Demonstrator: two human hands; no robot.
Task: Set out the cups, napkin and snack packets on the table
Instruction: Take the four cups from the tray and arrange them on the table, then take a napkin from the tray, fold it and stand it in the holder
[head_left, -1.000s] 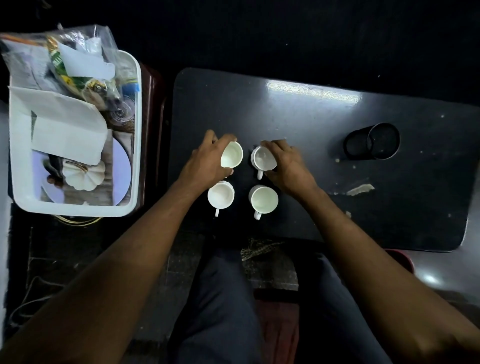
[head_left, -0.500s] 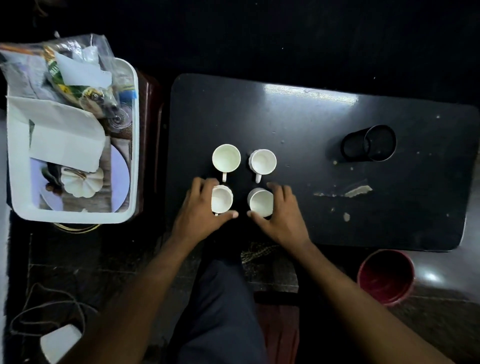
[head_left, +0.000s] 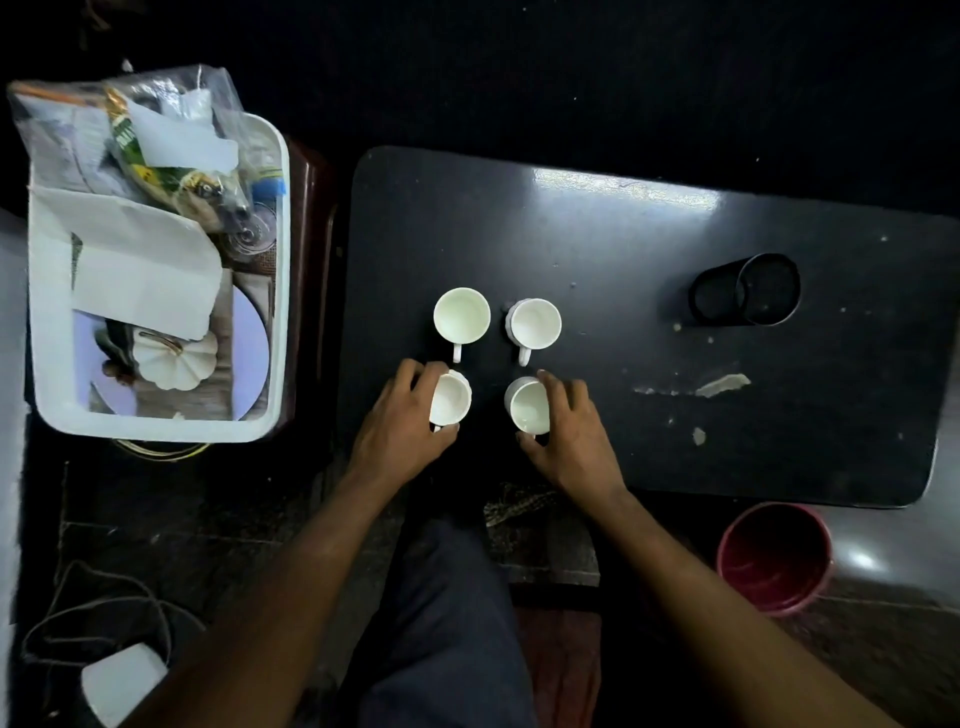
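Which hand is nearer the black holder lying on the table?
Right. The right hand grips the near-right cup, left of the black holder; the left hand, on the near-left cup, is farther left.

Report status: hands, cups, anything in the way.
Left hand on near-left cup, right hand on near-right cup. Four cups upright in a square on the table. Napkin and snack packets in the white tray. Nothing blocking.
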